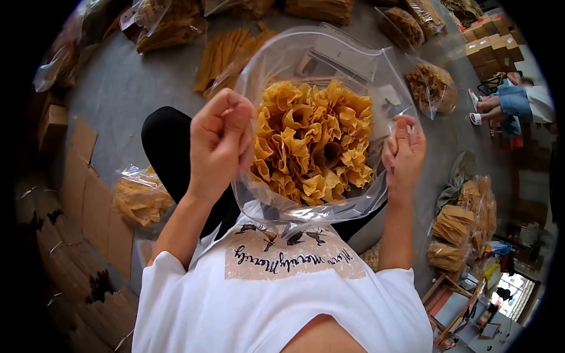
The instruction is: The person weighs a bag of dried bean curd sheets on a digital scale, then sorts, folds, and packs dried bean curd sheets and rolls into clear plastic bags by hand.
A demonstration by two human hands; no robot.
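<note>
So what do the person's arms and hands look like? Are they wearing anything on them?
The left hand and right hand are bare, with nothing worn that I can see. The forearms are uncovered too. Above them are short, plain white sleeves.

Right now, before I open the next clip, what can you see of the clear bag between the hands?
The bag looks like clear, shiny plastic, creased, with its wide, roughly round mouth open toward the camera. The left hand grips its rim on one side, the right hand on the other. Inside, ruffled yellow-brown pieces are packed closely together. It is in front of the white shirt; its underside is hidden.
</note>
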